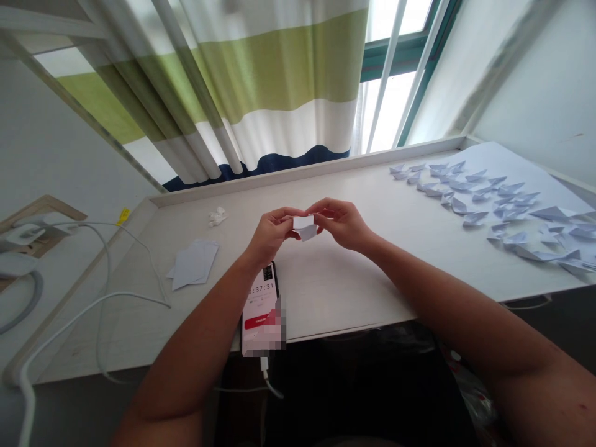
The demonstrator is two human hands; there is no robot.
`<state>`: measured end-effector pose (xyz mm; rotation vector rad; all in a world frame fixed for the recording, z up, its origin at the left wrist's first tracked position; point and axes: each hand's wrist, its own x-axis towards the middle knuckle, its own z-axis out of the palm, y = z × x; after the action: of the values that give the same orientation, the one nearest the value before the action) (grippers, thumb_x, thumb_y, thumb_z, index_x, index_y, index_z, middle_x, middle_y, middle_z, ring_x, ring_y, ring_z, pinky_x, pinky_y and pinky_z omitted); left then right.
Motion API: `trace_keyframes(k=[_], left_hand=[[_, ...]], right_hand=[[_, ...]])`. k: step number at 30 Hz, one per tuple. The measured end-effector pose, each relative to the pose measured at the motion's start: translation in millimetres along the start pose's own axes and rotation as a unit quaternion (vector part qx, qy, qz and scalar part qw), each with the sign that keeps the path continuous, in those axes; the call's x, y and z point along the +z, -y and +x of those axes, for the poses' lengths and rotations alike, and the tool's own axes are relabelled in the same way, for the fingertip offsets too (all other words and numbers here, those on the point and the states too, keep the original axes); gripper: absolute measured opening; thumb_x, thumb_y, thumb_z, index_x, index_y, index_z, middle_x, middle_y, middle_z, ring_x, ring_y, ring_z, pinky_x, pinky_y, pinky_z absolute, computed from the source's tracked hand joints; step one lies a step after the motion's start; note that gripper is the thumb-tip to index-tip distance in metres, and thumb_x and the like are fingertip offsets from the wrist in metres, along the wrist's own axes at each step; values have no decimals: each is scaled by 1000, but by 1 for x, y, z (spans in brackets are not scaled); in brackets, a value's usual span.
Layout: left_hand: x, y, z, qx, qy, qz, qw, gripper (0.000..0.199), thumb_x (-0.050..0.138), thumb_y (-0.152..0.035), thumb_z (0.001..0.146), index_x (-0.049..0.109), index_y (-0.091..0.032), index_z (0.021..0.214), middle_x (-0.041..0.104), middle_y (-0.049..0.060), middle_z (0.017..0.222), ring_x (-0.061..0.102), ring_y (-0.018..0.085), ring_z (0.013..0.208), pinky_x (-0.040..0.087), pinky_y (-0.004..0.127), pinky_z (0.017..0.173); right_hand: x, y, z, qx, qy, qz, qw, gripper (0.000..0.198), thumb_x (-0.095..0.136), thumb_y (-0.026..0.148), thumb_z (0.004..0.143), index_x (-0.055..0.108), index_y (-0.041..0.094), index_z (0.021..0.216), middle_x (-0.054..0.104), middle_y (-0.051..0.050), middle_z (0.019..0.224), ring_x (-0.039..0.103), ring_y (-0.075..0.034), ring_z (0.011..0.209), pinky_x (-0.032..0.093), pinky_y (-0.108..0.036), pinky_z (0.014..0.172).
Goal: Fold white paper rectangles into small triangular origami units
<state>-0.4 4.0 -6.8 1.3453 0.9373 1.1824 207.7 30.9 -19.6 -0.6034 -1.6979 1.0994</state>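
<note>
The white tabletop [335,298] spreads across the view, with a low raised rim along its back and sides. Behind it hangs a curtain [279,68] banded in white, green and dark blue, and at its right a window [414,43] with a green frame and white bars lets in light. On the right of the tabletop many folded white paper figures [479,192] lie in a broad, loose spread, pointed at their ends, the farther ones in rough rows.

White cables [93,304] cross the left side. The smartphone [261,310] lies near the front edge, partly behind the left forearm, showing a timer that reads 37:31 after a partly hidden digit; a white plug [265,367] sits at its lower end.

The left hand [272,234] and the right hand [342,223] meet above the middle of the tabletop. A small stack of white paper sheets [195,264] lies left of the phone, slightly fanned.

Between the hands is a small folded piece of white paper [305,228]; the fingers of each hand pinch one side of it. A crumpled whitish scrap [216,216] lies beyond the stack, and a yellow tag [123,216] is on a cable at far left.
</note>
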Motion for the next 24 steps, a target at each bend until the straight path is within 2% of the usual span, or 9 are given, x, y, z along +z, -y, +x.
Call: trace_keyframes(k=[4,7,9,13,17,20,24], left_hand=[[2,-6,-1,-3,22,-29,999,25,79,-40,88,85,-18,97,82,8,96,77,21,88,64,35,78],[5,-8,-4,20,7,19,1000,29,87,-42,86,84,-18,101,83,8,95,77,21,87,64,35,78],[5,-7,-5,41,-10,60,997,33,93,-41,82,83,-18,104,83,7,91,76,20,82,63,34,75],[4,-1,-3,72,-28,92,993,36,91,-45,85,83,-18,107,83,6,82,75,19,74,62,34,71],[3,2,0,66,-49,80,993,36,89,-45,86,83,-16,107,83,7,83,75,19,73,62,34,71],[4,1,0,55,-58,72,994,32,90,-43,85,83,-17,101,84,8,87,79,20,79,63,34,73],[3,-1,-1,47,-49,91,993,30,91,-44,84,81,-17,94,83,7,86,81,22,82,62,32,72]], right_hand=[[-3,3,1,2,-20,13,1000,18,79,41,93,81,24,89,76,-5,95,73,-21,87,67,-36,72],[-3,4,1,42,-14,44,998,16,76,37,93,80,22,88,77,-4,93,75,-20,87,68,-35,72],[-3,2,1,58,-14,60,996,20,82,40,91,77,21,96,77,-4,92,76,-20,85,67,-34,69],[0,-3,1,70,3,73,995,51,95,50,80,72,21,115,75,-2,89,77,-21,84,67,-34,66],[0,-7,2,81,21,55,995,48,93,57,82,76,17,102,79,-6,91,76,-20,84,67,-36,72],[-1,-8,3,68,-11,27,997,46,92,60,82,79,18,93,81,-7,90,75,-19,80,66,-38,74],[-2,-7,3,43,-33,1,999,47,90,65,81,82,20,91,81,-6,86,74,-21,78,65,-40,75]])
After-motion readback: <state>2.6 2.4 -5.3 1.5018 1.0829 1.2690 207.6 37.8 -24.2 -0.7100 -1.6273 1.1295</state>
